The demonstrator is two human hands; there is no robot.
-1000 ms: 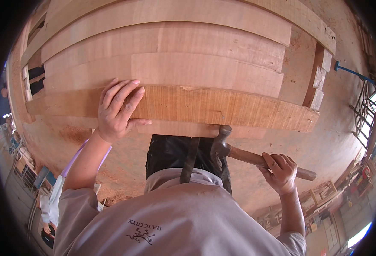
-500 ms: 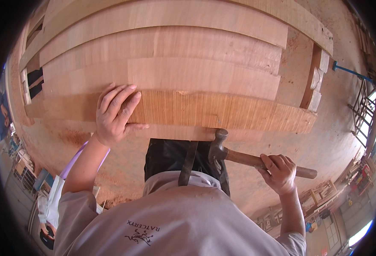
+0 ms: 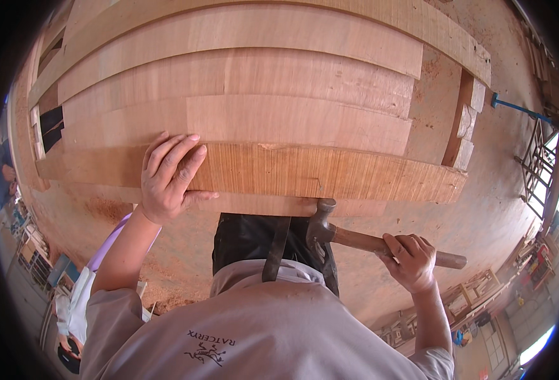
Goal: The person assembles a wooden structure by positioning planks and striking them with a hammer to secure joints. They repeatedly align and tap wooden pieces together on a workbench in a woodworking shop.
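My right hand (image 3: 411,261) is wrapped round the wooden handle of a claw hammer (image 3: 350,237). The hammer's metal head is at the near edge of the planks, just below a thin nail (image 3: 321,184) that stands in a brown wooden strip (image 3: 260,171). My left hand (image 3: 170,174) rests on the left part of this strip. Its fingers point away from me across the wood, and the thumb lies apart along the near edge. Beyond the strip, several wide pale boards (image 3: 298,120) lie side by side.
Another long strip (image 3: 381,14) crosses the far side, and a short crosspiece (image 3: 462,120) joins the strips at the right. A blue-headed long-handled tool (image 3: 514,109) lies on the floor at far right. Another person (image 3: 73,310) is at lower left; stacked timber (image 3: 476,297) is at lower right.
The boards sit slightly lower in the picture, as the view has shifted a little. The hammer and both hands keep nearly the same places relative to the wood.
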